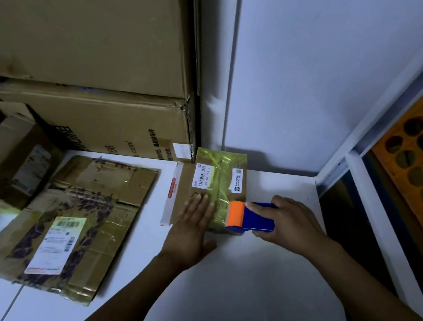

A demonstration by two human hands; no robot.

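A small cardboard parcel (pixel 214 184) with a barcode label and yellowish tape lies on the white table (pixel 257 284) near the back wall. My left hand (pixel 192 226) lies flat on the parcel's near left part, fingers straight, pressing it down. My right hand (pixel 292 225) grips a blue tape dispenser (pixel 253 219) with an orange front; the orange end sits on the parcel's near right corner, over the tape strip.
A flattened cardboard box (pixel 74 224) with a white shipping label lies on the table's left half. Large stacked cartons (pixel 91 72) stand behind it, smaller boxes (pixel 13 153) at far left. A white wall is behind; a shelf frame (pixel 381 142) with an orange carton stands right.
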